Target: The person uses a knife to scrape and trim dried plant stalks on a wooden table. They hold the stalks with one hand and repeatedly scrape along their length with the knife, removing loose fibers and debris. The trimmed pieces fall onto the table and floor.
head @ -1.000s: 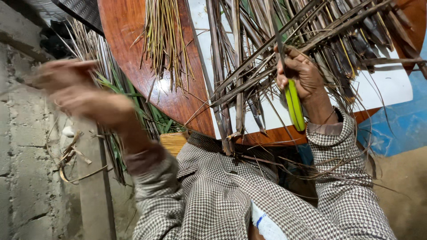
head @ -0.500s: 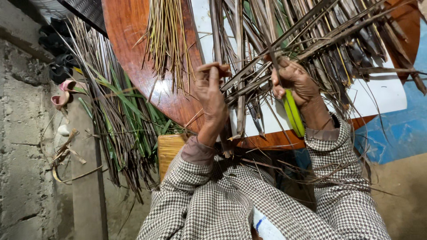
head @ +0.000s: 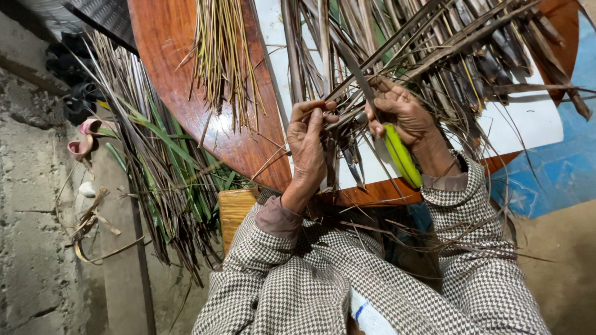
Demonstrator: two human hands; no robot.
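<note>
Pinching one dry palm strip (head: 347, 68) with our left hand (head: 308, 144), we see it slant up-right past our right hand (head: 403, 115), closed around a yellow-green handle (head: 402, 156).

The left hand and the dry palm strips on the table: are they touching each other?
Touching. The head view shows the left hand with its fingertips pinched on one of the dry palm strips, no gap visible.

Bare polished tabletop (head: 180, 80) lies open between the thin straw bundle (head: 223, 56) and floor leaves (head: 161, 174).
</note>
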